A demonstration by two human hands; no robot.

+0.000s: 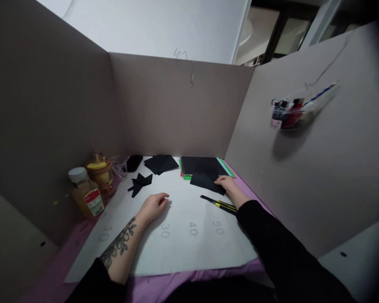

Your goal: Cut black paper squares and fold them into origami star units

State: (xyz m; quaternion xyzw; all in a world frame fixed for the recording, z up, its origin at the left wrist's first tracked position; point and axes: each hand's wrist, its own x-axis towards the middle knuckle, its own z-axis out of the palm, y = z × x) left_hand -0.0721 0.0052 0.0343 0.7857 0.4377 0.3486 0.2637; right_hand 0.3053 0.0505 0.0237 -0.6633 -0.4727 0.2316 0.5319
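My right hand (226,184) pinches the right edge of a black paper sheet (205,182), which lies partly over the front of a paper stack (202,165). Just below that hand are scissors (219,203) with black and yellow handles, partly hidden by my sleeve. My left hand (153,207) rests on the white mat (180,252) with its fingers curled together and nothing visible in them. Several angular black paper pieces (140,183) lie beyond it to the left. Black sheets (161,163) overlap at the back.
At the left stand a bottle of amber liquid (86,193), a brown pot-like container (101,174) and a clear cup (119,166). A dark flat object (134,163) lies behind. Grey panels (183,109) enclose three sides. A clear holder with tools (289,113) hangs on the right panel.
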